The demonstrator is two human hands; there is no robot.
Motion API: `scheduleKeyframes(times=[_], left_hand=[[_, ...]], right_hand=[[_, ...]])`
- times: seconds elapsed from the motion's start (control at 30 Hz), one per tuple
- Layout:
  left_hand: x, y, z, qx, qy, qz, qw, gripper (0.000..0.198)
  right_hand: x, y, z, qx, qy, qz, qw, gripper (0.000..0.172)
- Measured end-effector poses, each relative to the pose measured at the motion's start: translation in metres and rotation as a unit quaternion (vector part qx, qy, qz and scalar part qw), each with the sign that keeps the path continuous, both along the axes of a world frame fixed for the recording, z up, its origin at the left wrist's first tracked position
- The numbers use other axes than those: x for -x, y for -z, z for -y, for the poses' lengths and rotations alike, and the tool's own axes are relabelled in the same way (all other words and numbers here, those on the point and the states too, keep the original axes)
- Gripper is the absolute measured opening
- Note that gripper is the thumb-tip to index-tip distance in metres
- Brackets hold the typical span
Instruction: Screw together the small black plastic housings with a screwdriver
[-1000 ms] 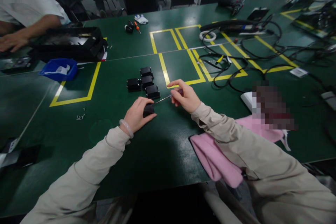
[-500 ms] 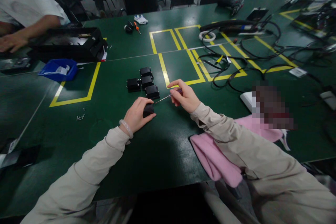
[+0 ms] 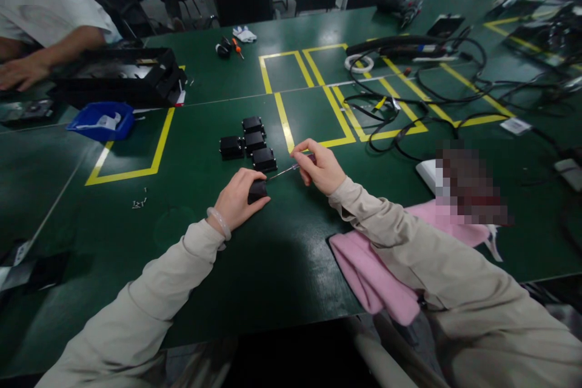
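My left hand (image 3: 237, 198) is closed around a small black box (image 3: 257, 190) held against the green table (image 3: 273, 267). My right hand (image 3: 321, 168) pinches a thin screwdriver (image 3: 291, 168) by its handle. The metal shaft slants down to the left and its tip meets the box. Several more black boxes (image 3: 249, 142) lie in a cluster just beyond my hands. A pale bracelet circles my left wrist.
Loose screws (image 3: 139, 200) lie left of my hands. A blue tray (image 3: 100, 120) and a black case (image 3: 120, 74) stand at the back left, near another person's arm (image 3: 40, 60). Tangled black cables (image 3: 422, 97) cover the right. A pink cloth (image 3: 386, 267) lies under my right forearm.
My right hand has dipped slightly, with the forefinger curling closer on the screwdriver handle. The left hand and box stay put.
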State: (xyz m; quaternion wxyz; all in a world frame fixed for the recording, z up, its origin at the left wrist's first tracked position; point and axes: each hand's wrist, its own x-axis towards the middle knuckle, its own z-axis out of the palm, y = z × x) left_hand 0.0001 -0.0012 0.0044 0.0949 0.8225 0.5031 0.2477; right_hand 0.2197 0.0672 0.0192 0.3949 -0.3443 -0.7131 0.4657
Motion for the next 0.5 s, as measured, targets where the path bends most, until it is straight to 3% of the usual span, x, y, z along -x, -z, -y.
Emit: scheduleKeyframes(times=[0.5], left_hand=[[-0.0001,-0.0007,-0.0002,-0.005,0.005,-0.001,1.0,0.033]], right_hand=[[-0.0007,0.0009,-0.0003,0.01,-0.006,-0.022,1.0,0.01]])
